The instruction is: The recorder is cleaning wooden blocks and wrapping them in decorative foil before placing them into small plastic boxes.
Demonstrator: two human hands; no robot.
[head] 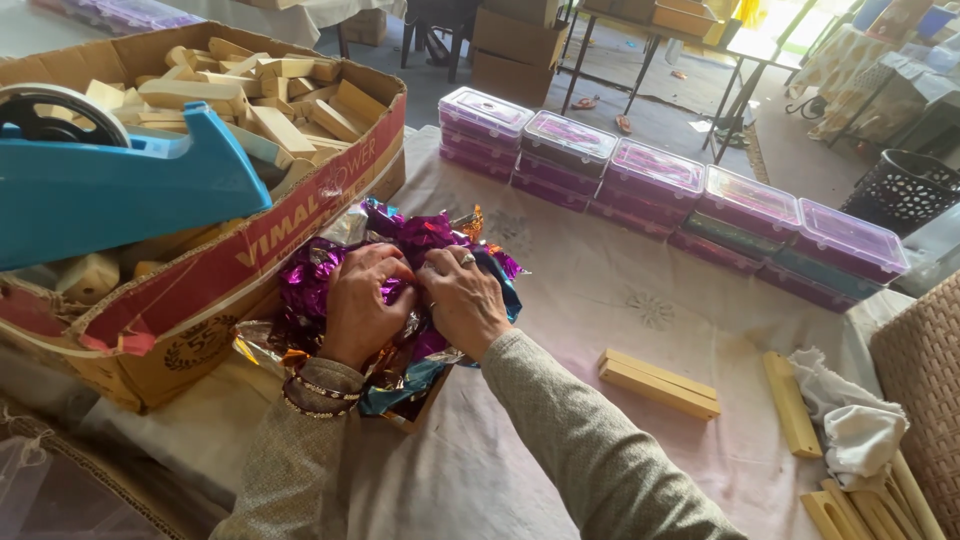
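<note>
So I'm looking down at my two hands buried in a heap of shiny foil wrappers [400,262], mostly purple with bits of blue and gold. My left hand [362,305] is curled over the pile with the fingers pinched into the foil, and my right hand [465,298], ring on one finger, is pinching the same crumpled bit right next to it, fingertips almost touching. Both are clamped on foil, not flat.

The foil heap sits on the pale tablecloth [600,300], pressed right up against the front wall of the big cardboard box [215,275] to its left. That box is full of pale wooden blocks [265,95], with a blue tape dispenser [110,175] resting across it. Beyond the foil, a row of stacked clear plastic boxes [660,185] with purple stuff inside. To the right of the foil, two wooden sticks [658,383] lie side by side, and further right a white cloth [848,420].
</note>
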